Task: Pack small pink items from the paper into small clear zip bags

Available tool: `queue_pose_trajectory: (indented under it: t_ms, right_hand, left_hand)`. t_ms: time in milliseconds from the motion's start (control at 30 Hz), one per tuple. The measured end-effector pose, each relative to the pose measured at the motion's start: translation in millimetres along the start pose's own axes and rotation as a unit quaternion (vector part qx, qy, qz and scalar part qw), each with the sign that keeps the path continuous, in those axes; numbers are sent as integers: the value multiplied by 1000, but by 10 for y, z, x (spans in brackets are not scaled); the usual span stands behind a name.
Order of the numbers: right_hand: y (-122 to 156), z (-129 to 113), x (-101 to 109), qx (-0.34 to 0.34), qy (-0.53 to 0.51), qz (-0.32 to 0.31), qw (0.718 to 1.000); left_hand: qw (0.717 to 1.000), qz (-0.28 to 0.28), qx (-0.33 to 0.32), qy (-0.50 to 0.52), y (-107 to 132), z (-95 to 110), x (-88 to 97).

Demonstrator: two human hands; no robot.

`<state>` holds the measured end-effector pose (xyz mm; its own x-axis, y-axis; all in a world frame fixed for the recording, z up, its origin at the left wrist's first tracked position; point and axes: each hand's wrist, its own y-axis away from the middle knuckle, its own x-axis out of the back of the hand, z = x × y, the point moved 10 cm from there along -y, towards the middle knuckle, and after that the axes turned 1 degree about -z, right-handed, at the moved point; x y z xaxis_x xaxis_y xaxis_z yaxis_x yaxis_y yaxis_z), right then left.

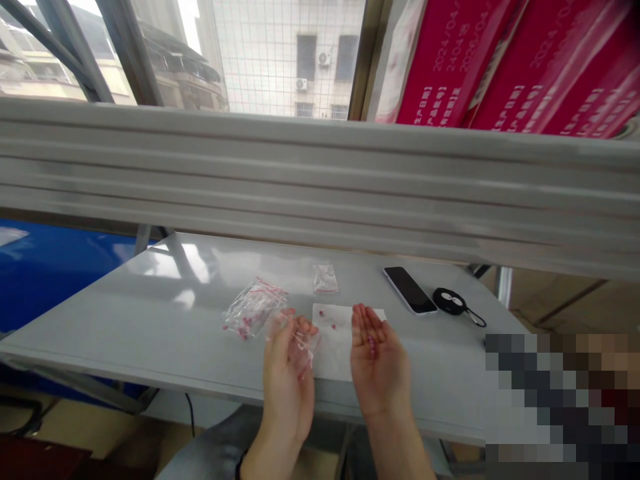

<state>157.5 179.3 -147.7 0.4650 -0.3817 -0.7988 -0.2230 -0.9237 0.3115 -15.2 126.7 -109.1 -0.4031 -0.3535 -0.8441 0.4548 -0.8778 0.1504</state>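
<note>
Your L hand (281,367) is part-curled, gripping a clear bag (306,348); your R hand (383,373) is open, palm up, cupping tiny red beads (371,347). Btwn grips: white paper (333,357) w/ 2 loose beads (334,327). Fuller bag (255,307) just L of L grip.

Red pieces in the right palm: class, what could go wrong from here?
The red pieces could roll off if the open right hand tips.
Two loose pieces on the paper might scatter if brushed.
The crumpled clear bag in the left hand might slip.
</note>
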Motion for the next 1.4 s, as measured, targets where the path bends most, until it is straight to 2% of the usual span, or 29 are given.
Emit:
queue_pose_trajectory:
  t_ms: [67,200,267,300,767,1400]
  right_hand:
    - [-191,-181,96,15,2,21,1000]
    - [-406,-337,175,27,28,35,999]
    - [-434,-348,174,28,39,33,998]
    - [-438,-350,174,29,43,32,998]
    - [-489,-294,168,54,79,21,995]
    - [-516,-250,132,76,119,2,990]
  left_hand:
    - [998,22,52,-6,-13,-184,65]
    - [968,45,248,-2,133,-705,106]
    - [949,33,312,3,233,-854,77]
    - [946,30,323,6,259,-881,71]
    - [934,9,357,9,185,-1003,190]
    - [932,21,361,1,176,-994,185]
